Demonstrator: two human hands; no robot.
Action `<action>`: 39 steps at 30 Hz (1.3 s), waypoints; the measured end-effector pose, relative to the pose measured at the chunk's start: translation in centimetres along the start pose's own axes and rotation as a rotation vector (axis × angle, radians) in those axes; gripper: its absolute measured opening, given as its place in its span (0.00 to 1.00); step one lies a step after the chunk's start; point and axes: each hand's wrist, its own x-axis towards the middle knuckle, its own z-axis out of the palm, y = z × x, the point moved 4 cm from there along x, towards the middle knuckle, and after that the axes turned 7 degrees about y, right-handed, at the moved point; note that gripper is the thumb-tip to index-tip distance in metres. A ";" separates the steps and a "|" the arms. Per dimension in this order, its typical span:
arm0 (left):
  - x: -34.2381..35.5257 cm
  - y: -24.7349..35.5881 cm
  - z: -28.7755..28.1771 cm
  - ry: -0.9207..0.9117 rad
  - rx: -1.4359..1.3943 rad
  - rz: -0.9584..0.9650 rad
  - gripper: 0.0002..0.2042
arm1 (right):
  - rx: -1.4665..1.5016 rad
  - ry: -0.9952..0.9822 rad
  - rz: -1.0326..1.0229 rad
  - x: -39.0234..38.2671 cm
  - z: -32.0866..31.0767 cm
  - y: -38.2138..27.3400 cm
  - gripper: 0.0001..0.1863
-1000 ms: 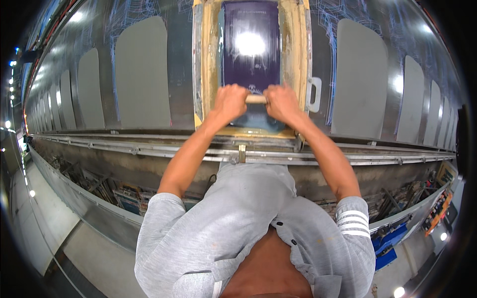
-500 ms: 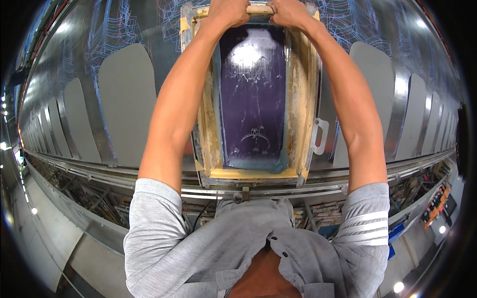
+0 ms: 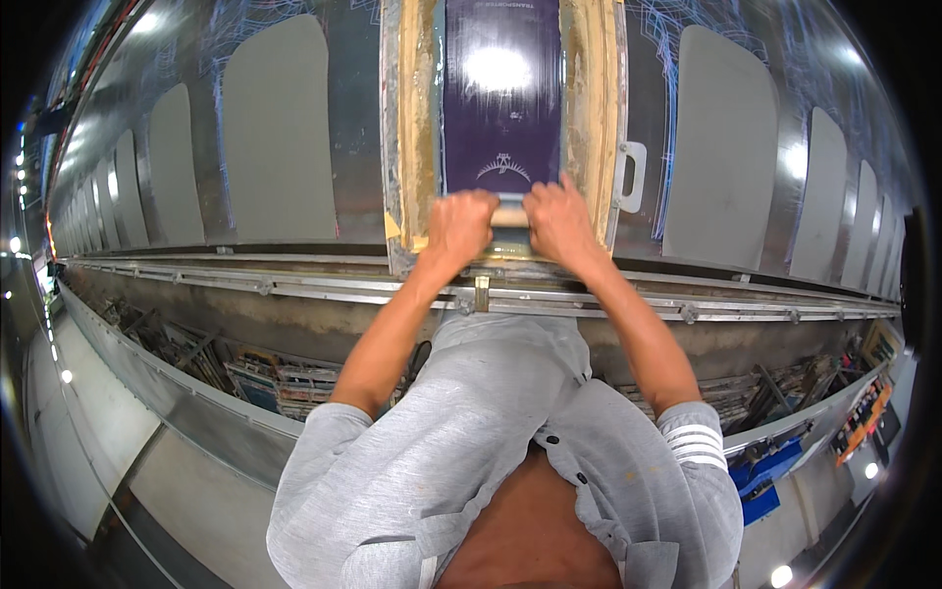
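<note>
A screen-printing frame (image 3: 594, 128) with worn tape lies in front of me on the long metal table. Its dark purple mesh (image 3: 502, 108) looks smooth and shiny, with a pale arched design near the close end. Across that end sits a squeegee (image 3: 509, 216) with a wooden handle. My left hand (image 3: 459, 228) is closed round the handle's left part, and my right hand (image 3: 562, 221) grips its right part. Both hands hide the handle's ends, and the squeegee's lower edge is mostly hidden too.
Flat grey panels lie in a row on both sides, the closest being a left panel (image 3: 277, 137) and a right panel (image 3: 724, 147). A white loop handle (image 3: 633, 177) stands beside the frame. A metal rail (image 3: 628, 306) runs along the table's near edge. Below are stored frames (image 3: 289, 383).
Both hands have drawn the squeegee from the frame's far end to its near end. Streaks and blobs on the mesh are now smoothed. My arms are bent closer to my body.
</note>
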 end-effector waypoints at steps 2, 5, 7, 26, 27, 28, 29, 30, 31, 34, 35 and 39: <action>-3.3 1.1 0.4 -0.020 0.001 0.015 0.12 | 0.000 -0.035 0.004 -3.3 0.3 -2.0 0.08; -5.1 1.9 0.5 -0.006 0.006 0.050 0.14 | 0.368 -0.002 0.104 -4.6 -1.0 -0.7 0.14; -5.4 1.6 0.6 -0.005 0.024 0.061 0.14 | 0.356 0.242 0.180 -3.4 -3.2 3.3 0.20; -11.0 -7.2 -6.6 0.111 -0.086 0.005 0.20 | 0.598 0.846 0.810 3.9 -3.4 5.4 0.21; -12.0 -10.0 -8.2 0.104 -0.083 -0.012 0.20 | 0.513 0.829 0.802 5.8 -2.4 2.1 0.20; -12.7 -12.5 -9.7 0.092 -0.097 -0.009 0.21 | 0.588 0.844 0.776 7.1 0.6 1.6 0.19; -13.7 -15.4 -11.1 0.113 -0.095 -0.023 0.22 | 0.554 0.904 0.741 9.1 3.2 -0.3 0.20; -14.9 -18.5 -12.2 0.155 -0.059 0.008 0.18 | 0.498 0.823 0.779 11.4 4.5 -3.4 0.19; -16.2 -21.4 -13.3 0.155 -0.014 0.004 0.19 | 0.527 0.796 0.751 13.1 6.5 -5.9 0.19; -16.4 -28.0 -16.8 0.029 0.084 -0.043 0.21 | 0.725 0.855 0.873 17.3 11.0 -10.4 0.21; -16.5 -27.8 -17.1 0.017 0.083 -0.039 0.21 | 0.719 0.886 0.878 16.8 10.9 -10.8 0.23; -15.7 -28.9 -15.9 0.037 0.042 0.001 0.21 | 0.603 0.893 0.905 16.3 12.3 -9.2 0.21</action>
